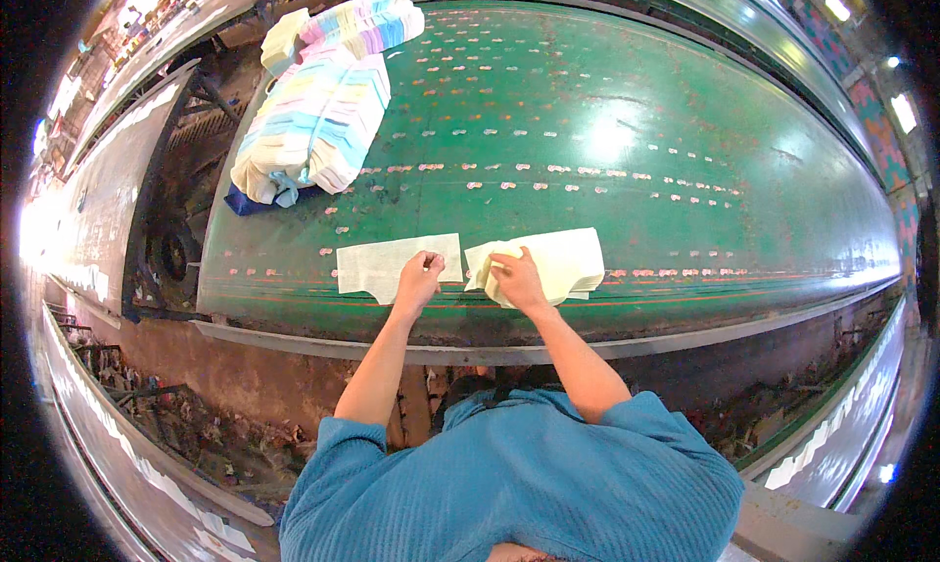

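A single thin, cream-coloured cut fabric piece lies flat on the green tabletop in front of me. Over its right end my left hand is closed, fingertips pinched together; what is between them, if anything, is too small to make out. Just to the right rests a stack of pale yellow fabric pieces, several layers thick. My right hand is on the stack's left end, its fingers bent and gripping the cloth there. A narrow gap separates the single piece from the stack.
Tied bundles of pastel fabric pieces sit at the table's far left, with dark blue cloth under the nearest one. Rows of small printed marks cross the long green table. A metal rail runs along its near edge. Other long tables stand around.
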A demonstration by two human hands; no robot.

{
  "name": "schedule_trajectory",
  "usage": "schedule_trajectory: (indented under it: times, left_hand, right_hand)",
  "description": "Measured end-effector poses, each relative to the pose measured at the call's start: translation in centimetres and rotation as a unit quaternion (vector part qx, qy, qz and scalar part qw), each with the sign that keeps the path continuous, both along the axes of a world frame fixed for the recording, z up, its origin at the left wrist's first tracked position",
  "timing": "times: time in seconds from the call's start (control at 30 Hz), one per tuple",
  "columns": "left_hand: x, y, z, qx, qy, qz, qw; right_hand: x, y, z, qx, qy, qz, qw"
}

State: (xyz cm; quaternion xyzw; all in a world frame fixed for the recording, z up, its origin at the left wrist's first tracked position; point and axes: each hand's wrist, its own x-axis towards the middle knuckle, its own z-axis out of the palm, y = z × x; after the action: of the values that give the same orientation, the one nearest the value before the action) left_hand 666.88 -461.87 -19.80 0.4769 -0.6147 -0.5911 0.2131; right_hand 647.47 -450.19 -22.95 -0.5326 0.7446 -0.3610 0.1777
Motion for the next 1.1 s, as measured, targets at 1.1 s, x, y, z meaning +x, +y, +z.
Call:
schedule_trajectory:
  times: [1.1]
  left_hand:
    - [-25.9,19.0,6.1,-0.027,0.083,-0.213,0.973]
  right_hand:
    - [-17.6,19.7,8.9,-0.109,-0.514,-0.105,0.844]
